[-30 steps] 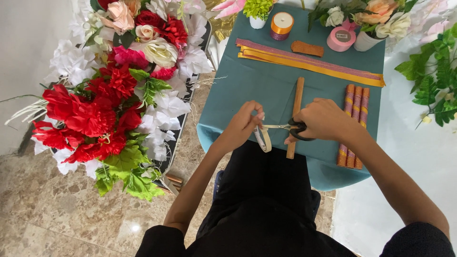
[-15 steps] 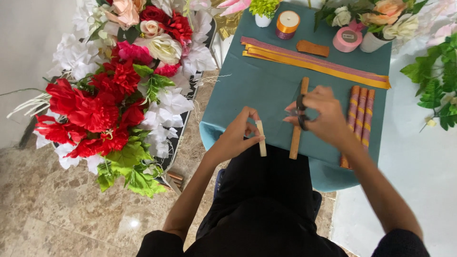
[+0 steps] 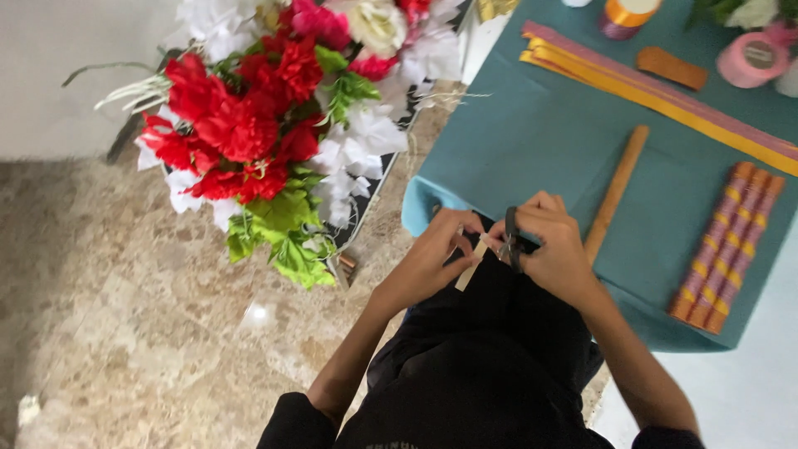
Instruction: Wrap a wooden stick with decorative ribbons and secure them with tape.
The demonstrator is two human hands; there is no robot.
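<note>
A teal cloth (image 3: 532, 141) covers the table. On it lie a long wooden stick (image 3: 615, 193), three striped rolls (image 3: 727, 249) at 3 o'clock and flat ribbon strips (image 3: 665, 100) at 1 o'clock. Red and white artificial flowers (image 3: 266, 133) crowd 10 o'clock. Over the lap, left hand (image 3: 432, 258) pinches a pale strip (image 3: 470, 266); right hand (image 3: 553, 249) grips black-handled scissors (image 3: 510, 241) at its end.

Teal table cover (image 3: 540, 141); red, white and green flowers (image 3: 274, 125) far left — orange-and-purple striped rolls (image 3: 727, 245) right; pink tape roll (image 3: 752, 58) far right.
</note>
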